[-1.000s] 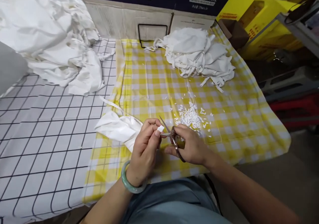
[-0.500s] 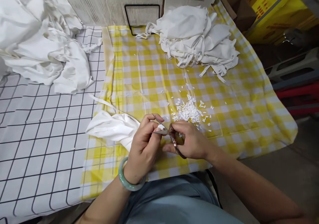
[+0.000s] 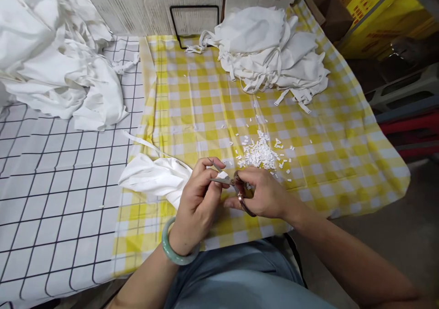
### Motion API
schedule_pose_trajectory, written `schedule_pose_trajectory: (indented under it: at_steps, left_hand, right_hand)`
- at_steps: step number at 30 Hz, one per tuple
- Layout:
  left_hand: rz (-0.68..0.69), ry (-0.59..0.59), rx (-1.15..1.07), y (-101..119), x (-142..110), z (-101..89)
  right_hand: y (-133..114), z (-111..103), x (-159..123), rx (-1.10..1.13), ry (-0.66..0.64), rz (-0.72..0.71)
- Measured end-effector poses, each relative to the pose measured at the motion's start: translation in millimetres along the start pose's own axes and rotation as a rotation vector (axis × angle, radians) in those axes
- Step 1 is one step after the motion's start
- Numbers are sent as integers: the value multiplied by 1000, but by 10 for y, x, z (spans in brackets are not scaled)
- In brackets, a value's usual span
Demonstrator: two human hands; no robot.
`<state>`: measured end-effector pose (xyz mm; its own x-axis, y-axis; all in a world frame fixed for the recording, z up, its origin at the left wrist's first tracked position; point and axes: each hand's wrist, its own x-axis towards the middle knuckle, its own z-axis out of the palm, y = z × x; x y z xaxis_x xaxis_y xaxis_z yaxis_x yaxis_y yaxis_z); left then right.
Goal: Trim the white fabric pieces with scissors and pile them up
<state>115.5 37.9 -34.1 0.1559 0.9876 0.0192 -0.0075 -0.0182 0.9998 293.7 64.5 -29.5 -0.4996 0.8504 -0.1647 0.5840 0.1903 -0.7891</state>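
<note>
My left hand (image 3: 199, 199), with a green bangle on its wrist, is closed on a white cloth piece (image 3: 154, 176) and pinches its strap end near the blades. My right hand (image 3: 262, 192) grips a pair of scissors (image 3: 229, 183) whose blades are parted around that strap end. Both hands hover over the front of a yellow checked tablecloth (image 3: 192, 107). A small heap of white snippets (image 3: 259, 153) lies just beyond my right hand.
A pile of white cloth pieces with straps (image 3: 274, 52) sits at the back of the yellow cloth. A bigger heap of white fabric (image 3: 51, 57) lies on the black-grid white cloth (image 3: 51, 185) at left. Cardboard boxes (image 3: 192, 2) stand behind; yellow boxes (image 3: 373, 16) at right.
The view has dropped and shifted a little. The white strap tip that showed between my left fingers one second ago is now mostly hidden between the scissor blades. Hands stay together.
</note>
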Motion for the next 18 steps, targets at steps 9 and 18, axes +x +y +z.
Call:
schedule_pose_trajectory:
  at_steps: [9,18]
  left_hand:
    - [58,-31,33,26,64,24]
    - [30,-170,80,56,291,215]
  right_hand:
    - [48,-22,-58,45,-14,106]
    - [184,-136,-273,101,82,291]
